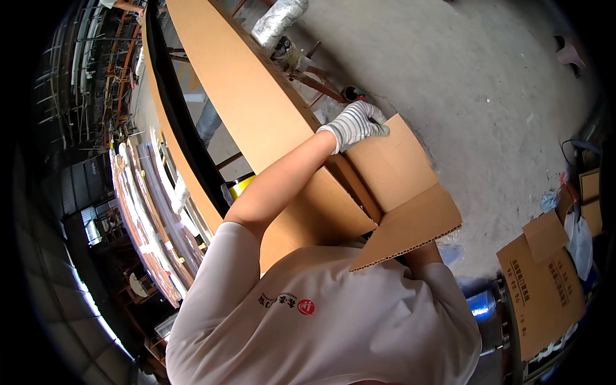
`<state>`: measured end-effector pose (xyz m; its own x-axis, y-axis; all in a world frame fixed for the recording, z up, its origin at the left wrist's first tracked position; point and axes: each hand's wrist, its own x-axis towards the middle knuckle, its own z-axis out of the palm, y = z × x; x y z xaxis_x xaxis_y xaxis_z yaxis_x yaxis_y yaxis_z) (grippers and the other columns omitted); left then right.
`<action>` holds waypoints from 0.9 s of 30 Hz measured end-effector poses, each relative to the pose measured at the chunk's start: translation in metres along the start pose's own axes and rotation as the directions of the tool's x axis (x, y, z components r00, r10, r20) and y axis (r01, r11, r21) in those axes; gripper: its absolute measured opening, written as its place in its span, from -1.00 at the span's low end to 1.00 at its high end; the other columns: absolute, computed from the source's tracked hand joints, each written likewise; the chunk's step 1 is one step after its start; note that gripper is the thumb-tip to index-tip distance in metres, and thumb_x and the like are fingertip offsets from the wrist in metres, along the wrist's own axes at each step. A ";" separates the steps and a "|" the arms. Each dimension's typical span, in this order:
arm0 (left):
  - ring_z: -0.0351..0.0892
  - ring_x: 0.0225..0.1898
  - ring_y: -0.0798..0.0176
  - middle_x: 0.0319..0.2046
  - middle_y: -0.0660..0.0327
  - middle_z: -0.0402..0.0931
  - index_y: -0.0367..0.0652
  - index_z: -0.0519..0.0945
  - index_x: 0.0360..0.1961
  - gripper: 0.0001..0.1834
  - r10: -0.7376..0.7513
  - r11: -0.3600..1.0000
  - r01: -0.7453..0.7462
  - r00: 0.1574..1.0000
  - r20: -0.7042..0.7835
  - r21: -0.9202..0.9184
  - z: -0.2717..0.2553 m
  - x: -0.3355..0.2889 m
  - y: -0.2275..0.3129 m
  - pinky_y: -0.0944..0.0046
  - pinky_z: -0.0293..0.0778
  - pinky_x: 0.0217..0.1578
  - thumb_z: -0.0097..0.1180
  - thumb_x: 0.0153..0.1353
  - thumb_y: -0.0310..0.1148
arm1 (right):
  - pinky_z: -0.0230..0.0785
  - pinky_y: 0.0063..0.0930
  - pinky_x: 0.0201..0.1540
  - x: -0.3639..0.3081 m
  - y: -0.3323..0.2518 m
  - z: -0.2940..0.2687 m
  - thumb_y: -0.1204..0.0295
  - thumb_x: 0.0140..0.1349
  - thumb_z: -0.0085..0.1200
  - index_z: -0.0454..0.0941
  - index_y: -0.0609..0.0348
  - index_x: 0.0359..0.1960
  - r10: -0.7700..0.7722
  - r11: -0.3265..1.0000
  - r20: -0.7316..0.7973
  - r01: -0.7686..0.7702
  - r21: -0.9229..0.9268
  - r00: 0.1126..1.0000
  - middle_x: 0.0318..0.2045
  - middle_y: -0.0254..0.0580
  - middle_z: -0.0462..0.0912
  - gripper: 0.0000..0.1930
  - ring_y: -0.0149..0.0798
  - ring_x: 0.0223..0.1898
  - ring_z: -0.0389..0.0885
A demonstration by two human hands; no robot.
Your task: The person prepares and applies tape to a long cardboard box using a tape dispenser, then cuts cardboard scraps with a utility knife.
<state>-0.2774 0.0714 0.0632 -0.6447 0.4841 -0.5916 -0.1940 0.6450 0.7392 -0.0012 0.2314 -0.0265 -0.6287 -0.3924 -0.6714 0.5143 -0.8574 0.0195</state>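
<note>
My left hand [359,125], in a grey-and-white striped glove, is closed at the upper corner of a cardboard flap [398,160]. The flap belongs to the end of a long brown cardboard box [237,83], which stretches away toward the far left. A second flap [410,228] folds out toward me, its corrugated edge showing. My right forearm [421,255] goes in behind this flap, and the right hand is hidden there. The box end is partly open, with a dark gap beside the flaps.
A black-edged long piece [183,115] lies left of the box. Beyond the box are a foil-like wrapped roll [279,22] and reddish-brown stand legs [317,83]. Long wrapped profiles [151,218] lie at left. Another printed cardboard box [542,289] stands at right, near a white plastic bag [579,244].
</note>
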 end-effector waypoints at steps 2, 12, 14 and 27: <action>0.53 -0.46 0.42 -0.55 0.28 0.59 -0.26 0.64 -0.46 -0.82 -0.025 1.000 0.025 1.000 0.010 -0.016 0.001 0.001 0.003 0.38 0.47 -0.36 0.39 -0.08 -0.44 | 0.30 -0.46 -0.46 -0.003 0.001 0.000 0.40 0.19 0.06 0.39 0.18 -0.13 -0.008 1.000 0.005 0.008 0.003 1.000 -0.51 -0.26 0.41 -0.75 -0.39 -0.54 0.37; 0.41 -0.04 0.10 -0.07 0.05 0.42 -0.26 0.42 -0.01 -0.41 0.140 0.781 -0.203 0.979 0.151 0.591 -0.002 -0.010 0.030 0.16 0.40 -0.10 0.35 -0.05 -0.24 | 0.28 -0.48 -0.47 -0.013 0.016 0.008 0.39 0.19 0.06 0.39 0.16 -0.15 0.025 0.999 0.041 -0.024 -0.029 0.999 -0.53 -0.29 0.38 -0.77 -0.42 -0.55 0.34; 0.24 0.21 -0.08 0.18 -0.06 0.23 -0.27 0.21 0.24 -0.12 0.230 0.515 -0.427 0.904 0.361 0.743 -0.005 -0.053 0.074 -0.01 0.31 0.09 0.32 -0.02 -0.06 | 0.27 -0.49 -0.48 -0.018 0.022 0.009 0.39 0.19 0.06 0.39 0.15 -0.16 0.021 1.000 0.044 -0.020 -0.019 0.999 -0.53 -0.30 0.38 -0.77 -0.42 -0.56 0.34; 0.48 -0.50 0.22 -0.52 0.20 0.42 -0.26 0.49 -0.02 -0.52 0.539 0.396 -0.577 0.776 0.327 0.714 0.091 -0.196 0.064 0.22 0.40 -0.56 0.07 0.01 -0.27 | 0.24 -0.53 -0.50 -0.046 0.064 0.020 0.38 0.19 0.06 0.39 0.12 -0.19 0.000 1.000 0.100 0.003 -0.028 0.995 -0.56 -0.34 0.35 -0.80 -0.46 -0.58 0.30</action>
<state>-0.0960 0.0720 0.1975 -0.3630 0.9169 -0.1656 0.8231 0.3989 0.4042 0.0491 0.1883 0.0207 -0.6838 -0.4235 -0.5943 0.5285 -0.8489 -0.0032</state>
